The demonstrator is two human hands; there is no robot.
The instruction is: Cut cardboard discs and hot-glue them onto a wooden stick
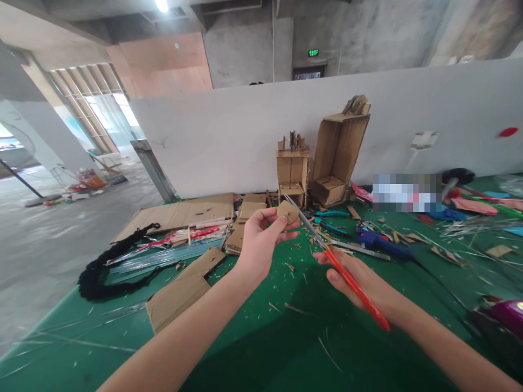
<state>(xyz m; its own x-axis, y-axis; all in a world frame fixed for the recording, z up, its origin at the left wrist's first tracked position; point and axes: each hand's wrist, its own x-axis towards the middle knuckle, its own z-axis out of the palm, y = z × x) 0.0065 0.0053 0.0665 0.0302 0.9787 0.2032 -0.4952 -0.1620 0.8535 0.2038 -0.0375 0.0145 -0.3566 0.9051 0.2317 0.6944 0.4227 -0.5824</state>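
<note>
Between the thumb and fingers of my left hand [263, 239] is a small roundish cardboard piece [289, 213] with a dark spot near its middle. My right hand [355, 272] holds scissors [347, 277] with red handles. Their metal blades point up and left, and the tips reach just beside the cardboard piece; whether they touch it I cannot tell. Beyond my hands stand a small cardboard box frame [291, 169] with upright parts on top and a taller, tilted open cardboard box [341, 152].
Cardboard sheets [180, 294] and a black fuzzy strand [102, 272] lie left on the green table [286, 337]. Teal-handled pliers [333, 227], a blue glue gun [379, 244] with a cable, and scraps are at right. A white partition [220, 141] stands behind.
</note>
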